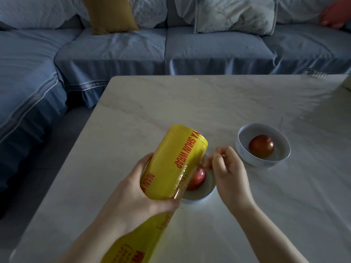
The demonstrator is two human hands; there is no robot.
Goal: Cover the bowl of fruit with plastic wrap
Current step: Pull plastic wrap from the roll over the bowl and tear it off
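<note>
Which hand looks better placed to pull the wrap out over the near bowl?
The right hand: its fingers pinch at the roll's edge above the near bowl, while the left hand grips the roll.

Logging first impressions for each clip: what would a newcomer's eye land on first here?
The big yellow roll of plastic wrap, held in the left hand over the near bowl, dominates the centre. Next come the right hand pinching at the roll's edge, and the red fruit in the second white bowl, farther right on the marble table.
</note>
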